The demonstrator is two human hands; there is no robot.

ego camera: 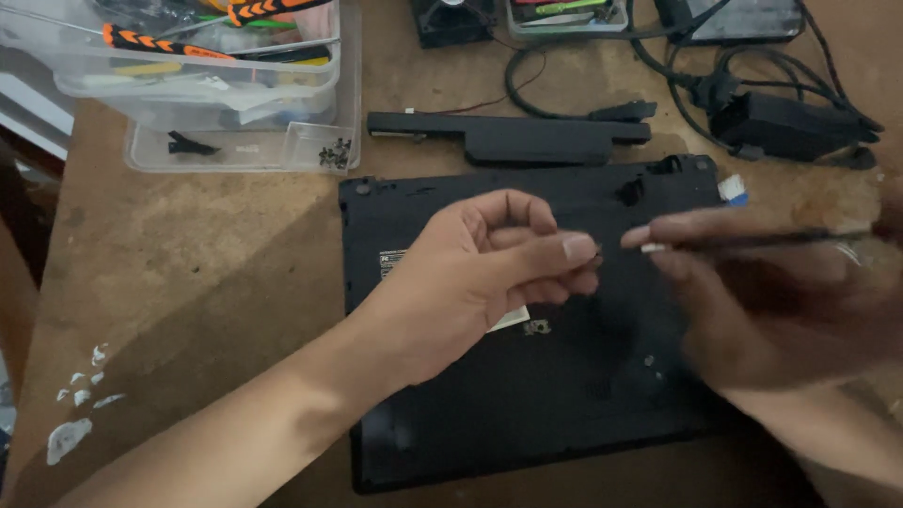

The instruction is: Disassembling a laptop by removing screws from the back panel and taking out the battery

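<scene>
An upturned black laptop (527, 376) lies at the middle of the brown tabletop (188, 245). Over it, the left hand (470, 282) hovers with its grip pinched, thumb against fingertips, on something too small to make out. At 3 o'clock the blurred right hand (781, 301) grasps a thin dark screwdriver (752, 240), tip pointing at the left thumb. A long black battery (513, 136) lies at 12 o'clock, a clear plastic box (235, 85) at 10 o'clock.

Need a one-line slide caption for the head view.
Left hand pinches something tiny beside the thin tool held by the right hand, above an upturned black laptop on a worn wooden table.
</scene>
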